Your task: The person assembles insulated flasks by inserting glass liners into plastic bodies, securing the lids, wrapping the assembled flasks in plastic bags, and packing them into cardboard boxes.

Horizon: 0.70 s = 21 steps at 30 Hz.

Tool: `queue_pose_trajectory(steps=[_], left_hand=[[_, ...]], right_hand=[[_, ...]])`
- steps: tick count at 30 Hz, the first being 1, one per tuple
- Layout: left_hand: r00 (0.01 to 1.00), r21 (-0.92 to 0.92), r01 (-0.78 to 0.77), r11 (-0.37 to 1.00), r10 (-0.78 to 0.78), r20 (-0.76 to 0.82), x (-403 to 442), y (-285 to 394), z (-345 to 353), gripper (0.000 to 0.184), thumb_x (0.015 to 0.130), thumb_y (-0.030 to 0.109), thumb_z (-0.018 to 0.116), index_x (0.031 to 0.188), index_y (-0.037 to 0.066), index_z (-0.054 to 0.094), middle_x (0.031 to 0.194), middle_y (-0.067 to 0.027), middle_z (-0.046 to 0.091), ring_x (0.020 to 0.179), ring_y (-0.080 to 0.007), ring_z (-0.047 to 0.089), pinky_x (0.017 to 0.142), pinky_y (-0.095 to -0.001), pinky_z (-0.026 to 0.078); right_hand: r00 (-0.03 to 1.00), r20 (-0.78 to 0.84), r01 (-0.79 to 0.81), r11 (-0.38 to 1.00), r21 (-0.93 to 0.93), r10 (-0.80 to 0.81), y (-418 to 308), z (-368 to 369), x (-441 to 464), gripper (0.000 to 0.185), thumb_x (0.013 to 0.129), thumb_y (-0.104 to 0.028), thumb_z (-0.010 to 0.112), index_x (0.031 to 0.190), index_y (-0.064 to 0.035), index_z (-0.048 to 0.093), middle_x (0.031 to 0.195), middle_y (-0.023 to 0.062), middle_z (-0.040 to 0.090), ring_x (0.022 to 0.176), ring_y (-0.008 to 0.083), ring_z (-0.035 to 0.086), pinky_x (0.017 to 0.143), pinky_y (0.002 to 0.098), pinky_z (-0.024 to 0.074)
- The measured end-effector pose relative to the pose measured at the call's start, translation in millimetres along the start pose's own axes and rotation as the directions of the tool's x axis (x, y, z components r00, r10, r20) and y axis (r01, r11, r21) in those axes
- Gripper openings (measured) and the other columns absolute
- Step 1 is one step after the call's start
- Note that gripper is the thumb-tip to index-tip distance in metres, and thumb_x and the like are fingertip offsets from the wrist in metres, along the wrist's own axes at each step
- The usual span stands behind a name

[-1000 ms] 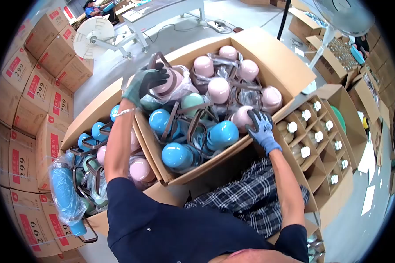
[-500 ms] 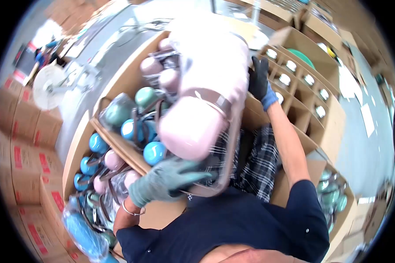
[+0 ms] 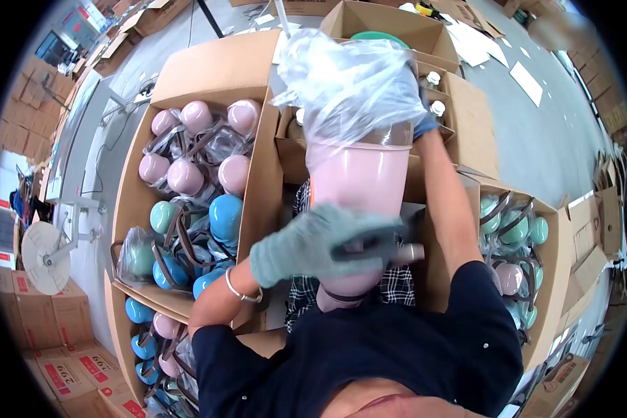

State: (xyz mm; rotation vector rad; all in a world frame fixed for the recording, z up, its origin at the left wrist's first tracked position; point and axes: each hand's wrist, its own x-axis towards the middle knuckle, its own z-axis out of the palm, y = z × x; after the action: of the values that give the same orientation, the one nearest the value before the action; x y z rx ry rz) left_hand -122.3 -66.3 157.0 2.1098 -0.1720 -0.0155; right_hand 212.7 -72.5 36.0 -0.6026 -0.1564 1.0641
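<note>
A large pink vacuum flask lies lengthwise over my lap, its far end under a crumpled clear plastic bag. My left hand, in a grey-green glove with a dark palm, is closed across the near part of the flask; motion blurs its fingertips. Beside those fingers a pale metallic-looking piece sticks out to the right. At the flask's far right side is my right hand, in a dark glove with a blue cuff. The bag and flask hide most of its fingers.
On the left stands an open carton of pink, green and blue flasks, with more flasks below it. A divided carton with white-capped bottles is ahead. Another flask carton stands right. Stacked boxes line the far left.
The flask has swung round from a tilted position to lie straight ahead of me. My left hand has moved right and up onto it. My view has shifted too.
</note>
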Motion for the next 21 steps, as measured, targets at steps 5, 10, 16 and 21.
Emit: queue_pose_trajectory(steps=[5, 10, 16, 21], left_hand=[[0.504, -0.044, -0.344, 0.938, 0.145, -0.851, 9.6, -71.5, -40.8, 0.044, 0.092, 0.026, 0.056, 0.121, -0.008, 0.054, 0.113, -0.0184, 0.062, 0.104, -0.0261, 0.061, 0.094, -0.0368, 0.048], [0.677, -0.4, -0.28, 0.873, -0.115, -0.727, 69.2, -151.9, -64.4, 0.051, 0.099, 0.037, 0.038, 0.122, -0.004, 0.054, 0.115, -0.0145, 0.062, 0.105, -0.0232, 0.059, 0.098, -0.0339, 0.045], [0.75, -0.83, -0.373, 0.414, -0.392, -0.532, 102.7, -185.2, 4.1, 0.062, 0.094, 0.057, 0.039, 0.112, 0.001, 0.059, 0.105, -0.0083, 0.063, 0.094, -0.0168, 0.059, 0.086, -0.0297, 0.049], [0.654, 0.05, 0.013, 0.999, 0.029, -0.756, 61.0, -83.8, -17.7, 0.035, 0.091, 0.016, 0.056, 0.122, 0.001, 0.056, 0.109, -0.0109, 0.06, 0.098, -0.0218, 0.057, 0.09, -0.0325, 0.044]], right_hand=[[0.988, -0.108, -0.117, 0.989, -0.094, 0.106, 74.2, -122.3, -59.8, 0.044, 0.093, -0.034, 0.051, 0.124, -0.0028, 0.053, 0.118, 0.0127, 0.061, 0.108, 0.0255, 0.058, 0.097, 0.0364, 0.0458], [0.979, -0.033, 0.051, 0.403, -0.914, -0.2, -4.5, -139.3, -63.5, 0.04, 0.09, -0.031, 0.054, 0.118, -0.0016, 0.058, 0.113, 0.0114, 0.064, 0.105, 0.0284, 0.059, 0.096, 0.0356, 0.046], [0.714, 0.627, 0.673, 0.058, -0.737, -0.312, 13.1, 21.3, -88.5, 0.031, 0.096, -0.021, 0.042, 0.117, -0.0028, 0.057, 0.11, 0.0098, 0.062, 0.106, 0.0216, 0.056, 0.098, 0.033, 0.0423], [0.927, 0.335, 0.344, 0.734, -0.586, -0.168, 54.0, -67.2, -34.0, 0.035, 0.098, -0.026, 0.042, 0.117, -0.001, 0.057, 0.11, 0.0085, 0.062, 0.101, 0.0176, 0.058, 0.093, 0.0292, 0.0465]])
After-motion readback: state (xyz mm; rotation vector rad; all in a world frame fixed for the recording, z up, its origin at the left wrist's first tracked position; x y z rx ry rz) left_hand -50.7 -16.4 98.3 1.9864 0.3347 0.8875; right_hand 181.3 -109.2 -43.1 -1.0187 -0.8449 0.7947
